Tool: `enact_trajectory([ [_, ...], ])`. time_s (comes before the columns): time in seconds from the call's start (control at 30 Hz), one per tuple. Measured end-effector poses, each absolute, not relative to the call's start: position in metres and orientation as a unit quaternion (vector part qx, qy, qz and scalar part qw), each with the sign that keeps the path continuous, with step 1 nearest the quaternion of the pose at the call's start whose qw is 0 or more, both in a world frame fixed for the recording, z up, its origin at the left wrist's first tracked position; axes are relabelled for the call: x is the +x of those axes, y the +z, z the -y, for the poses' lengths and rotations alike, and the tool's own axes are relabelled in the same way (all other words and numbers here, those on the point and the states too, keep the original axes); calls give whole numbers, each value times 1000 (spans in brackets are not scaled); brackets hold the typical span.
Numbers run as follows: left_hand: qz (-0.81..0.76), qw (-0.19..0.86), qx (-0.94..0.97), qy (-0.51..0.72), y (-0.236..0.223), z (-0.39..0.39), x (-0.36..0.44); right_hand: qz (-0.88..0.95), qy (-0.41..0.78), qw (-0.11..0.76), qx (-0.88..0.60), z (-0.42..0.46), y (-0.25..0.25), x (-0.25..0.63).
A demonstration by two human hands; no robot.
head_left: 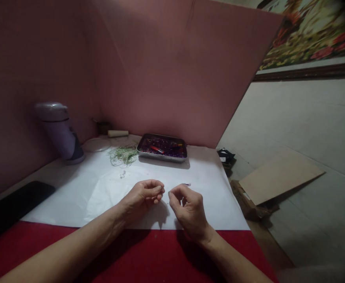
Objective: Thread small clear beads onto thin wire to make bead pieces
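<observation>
Both hands hover close together over the white sheet point(216, 204). My left hand point(147, 194) is closed, thumb pressed to the index finger; anything in that pinch is too small to name. Facing it, my right hand point(188, 206) has its thumb and index finger brought together in a pinch, and I cannot make out what is between them. Just behind the right hand lies a small thin item point(187, 184) with a reddish end. Several tiny clear pieces point(122, 174) rest on the sheet, beyond my left hand.
A metal tray point(163, 156) of dark purple beads with a red tool stands at the back. Beside it lies a tangle of green thread point(123, 155). A lilac flask point(61, 135) and a black phone-like object point(19, 204) are at left. Cardboard point(281, 177) lies off the table's right edge.
</observation>
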State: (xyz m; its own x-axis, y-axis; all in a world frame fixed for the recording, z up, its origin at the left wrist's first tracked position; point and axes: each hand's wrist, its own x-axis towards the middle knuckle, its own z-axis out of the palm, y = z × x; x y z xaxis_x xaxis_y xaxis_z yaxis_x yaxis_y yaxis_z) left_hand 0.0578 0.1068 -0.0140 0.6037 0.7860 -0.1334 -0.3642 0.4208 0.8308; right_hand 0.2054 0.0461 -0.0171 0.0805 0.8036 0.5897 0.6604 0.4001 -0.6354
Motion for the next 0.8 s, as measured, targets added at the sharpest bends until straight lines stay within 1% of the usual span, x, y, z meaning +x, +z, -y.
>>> enact_trajectory([
  [0.8, -267, 799, 394, 367, -14, -107, 58, 682, 70, 492, -537, -44, -16, 204],
])
